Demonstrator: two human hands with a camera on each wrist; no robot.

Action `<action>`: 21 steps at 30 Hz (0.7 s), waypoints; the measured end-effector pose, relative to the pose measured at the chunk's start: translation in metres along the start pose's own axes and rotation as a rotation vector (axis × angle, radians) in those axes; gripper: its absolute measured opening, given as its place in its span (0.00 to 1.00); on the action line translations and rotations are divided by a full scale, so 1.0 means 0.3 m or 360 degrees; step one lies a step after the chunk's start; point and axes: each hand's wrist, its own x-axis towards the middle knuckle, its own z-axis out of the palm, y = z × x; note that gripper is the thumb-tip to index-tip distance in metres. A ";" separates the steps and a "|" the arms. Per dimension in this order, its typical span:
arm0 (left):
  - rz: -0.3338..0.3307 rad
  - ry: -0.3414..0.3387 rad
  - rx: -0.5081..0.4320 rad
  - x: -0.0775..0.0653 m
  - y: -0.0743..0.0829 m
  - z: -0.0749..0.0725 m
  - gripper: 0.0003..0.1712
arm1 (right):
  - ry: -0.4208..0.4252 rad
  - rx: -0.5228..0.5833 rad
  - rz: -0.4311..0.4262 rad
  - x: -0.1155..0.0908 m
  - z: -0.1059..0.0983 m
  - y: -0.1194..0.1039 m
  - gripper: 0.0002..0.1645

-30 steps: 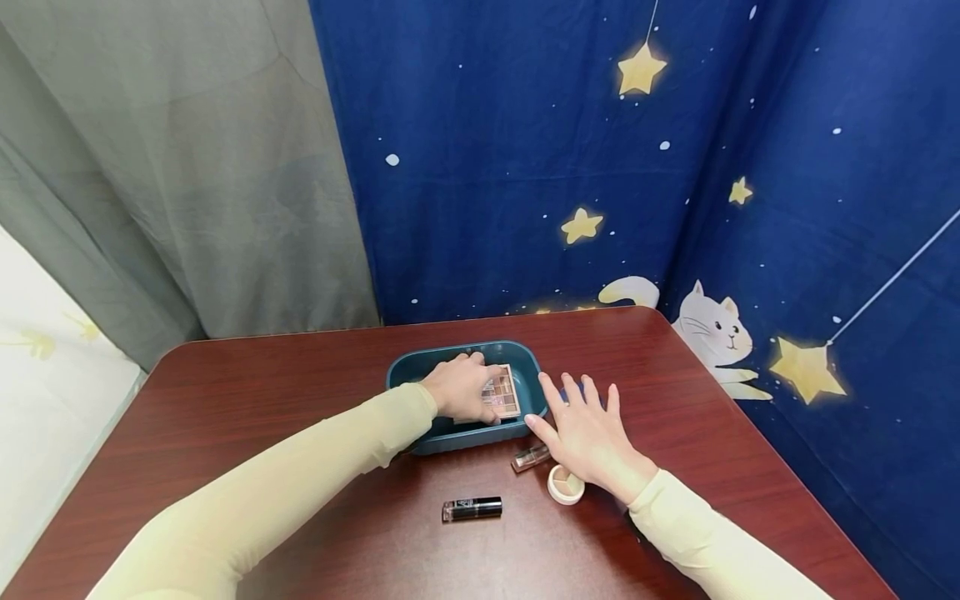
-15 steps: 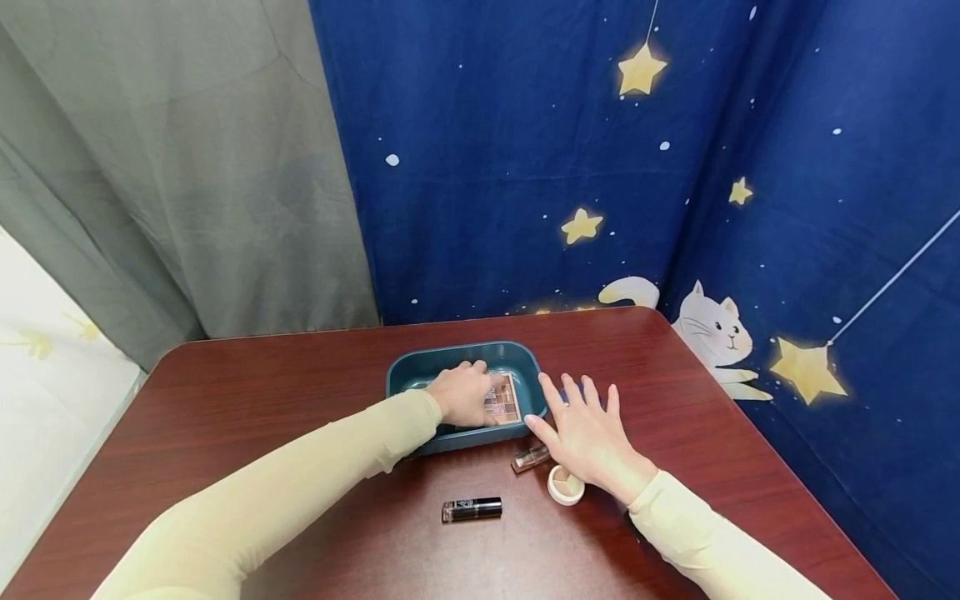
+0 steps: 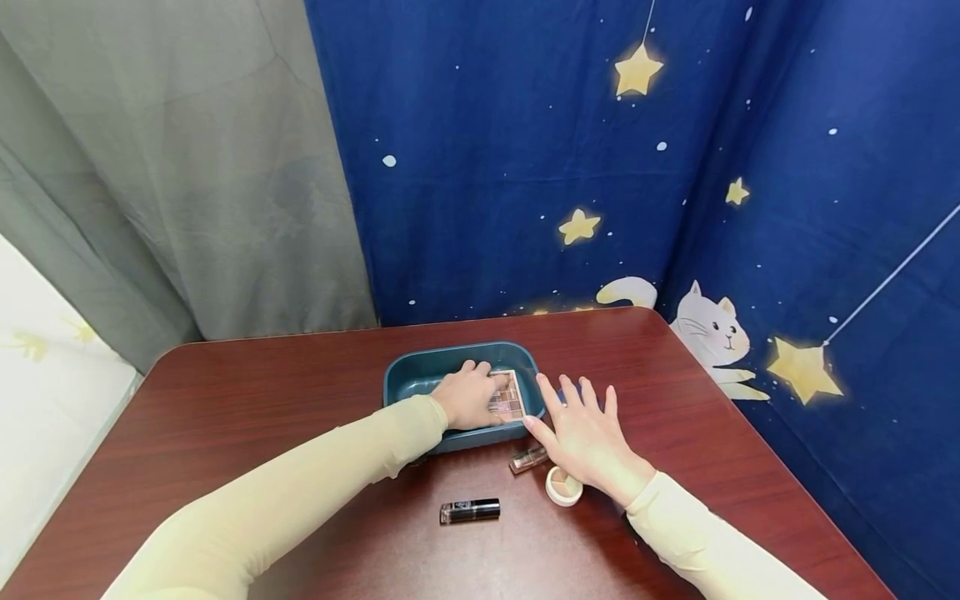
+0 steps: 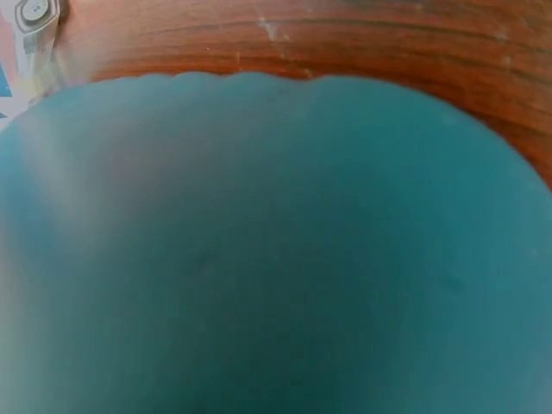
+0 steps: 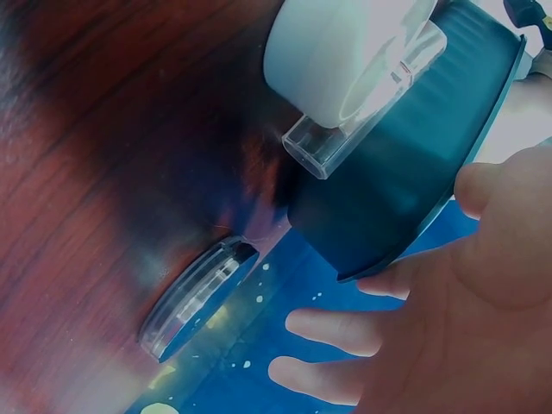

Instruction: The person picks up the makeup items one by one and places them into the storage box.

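In the head view, my left hand [image 3: 471, 396] reaches into a dark teal basin [image 3: 420, 358] and holds an eyeshadow palette [image 3: 507, 398] between thumb and fingers. The palette lies low at the basin's right end, its left part hidden by the hand. My right hand [image 3: 588, 435] is spread with straight fingers, thumb and forefinger at the basin's right rim. In the right wrist view these two digits meet the edge of the basin [image 5: 414, 155]. The left wrist view is filled by the blurred basin wall [image 4: 285, 224]; neither hand nor palette shows there.
A black lipstick tube [image 3: 469, 511] lies in front of the basin. Near my right wrist are a clear-ended tube [image 3: 528, 460] and a round white pot of three-tone cream [image 3: 563, 487]. A round, clear-edged compact [image 5: 198, 297] sits below the right hand. Curtains hang behind the table [image 3: 262, 392].
My left hand has shifted slightly right and nearer within the basin, and the palette has settled lower with it. The right hand stays at the rim.
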 end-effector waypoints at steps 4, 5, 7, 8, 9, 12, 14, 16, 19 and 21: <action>-0.0005 0.0003 0.0001 0.000 0.003 0.002 0.41 | 0.0004 0.0004 0.0006 0.000 -0.002 -0.002 0.46; -0.0008 -0.0001 -0.0001 -0.001 0.002 0.004 0.41 | -0.0001 0.0007 0.0006 0.001 -0.001 -0.002 0.47; -0.0015 -0.0012 -0.0003 -0.004 0.001 0.008 0.41 | -0.0015 0.0010 0.0008 0.001 0.000 -0.004 0.47; -0.0018 -0.0016 -0.0011 -0.006 0.000 0.011 0.41 | -0.0023 0.0009 0.0007 0.001 0.000 -0.005 0.47; -0.0019 -0.0024 -0.0014 -0.007 -0.001 0.013 0.42 | -0.0029 0.0008 0.0008 0.002 0.001 -0.006 0.47; -0.0031 -0.0031 -0.0032 -0.012 -0.006 0.015 0.42 | -0.0041 0.0000 0.0012 0.003 0.000 -0.007 0.47; -0.0043 -0.0029 -0.0052 -0.013 -0.010 0.011 0.43 | -0.0042 -0.0013 0.0018 0.004 -0.001 -0.006 0.48; -0.0059 -0.0017 -0.0077 -0.014 -0.014 0.003 0.44 | -0.0037 -0.0021 0.0023 0.004 -0.003 -0.005 0.48; -0.0083 -0.0005 -0.0112 -0.016 -0.017 -0.010 0.46 | -0.0023 -0.0037 0.0027 0.003 -0.004 -0.002 0.47; -0.0098 -0.0003 -0.0132 -0.018 -0.018 -0.017 0.47 | -0.0019 -0.0039 0.0028 0.002 -0.004 0.000 0.47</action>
